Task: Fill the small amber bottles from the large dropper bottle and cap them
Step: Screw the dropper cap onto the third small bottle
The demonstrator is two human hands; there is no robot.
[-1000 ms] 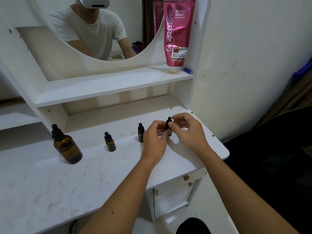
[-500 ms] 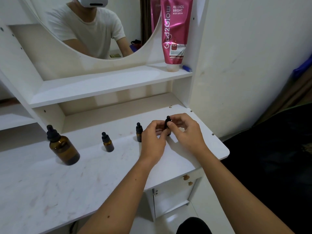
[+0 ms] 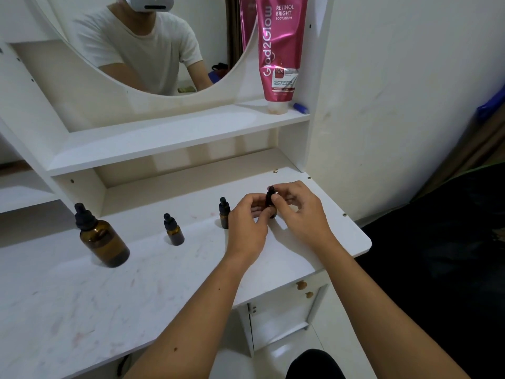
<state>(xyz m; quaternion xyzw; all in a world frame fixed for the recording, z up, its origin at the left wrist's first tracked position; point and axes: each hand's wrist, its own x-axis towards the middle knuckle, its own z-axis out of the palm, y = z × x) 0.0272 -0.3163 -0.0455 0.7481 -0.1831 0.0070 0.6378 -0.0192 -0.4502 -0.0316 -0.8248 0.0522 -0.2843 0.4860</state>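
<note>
Nothing has shifted: left hand (image 3: 247, 222) still grips a small bottle (image 3: 270, 201), right hand (image 3: 297, 212) pinching its cap; far tube (image 3: 278, 50) reads "Glad2Glow Retinol Bright Body Serum"

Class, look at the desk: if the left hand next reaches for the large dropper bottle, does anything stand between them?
Yes. The two small amber bottles stand on the desktop between the left hand and the large dropper bottle; the hand would have to pass over or in front of them.
</note>
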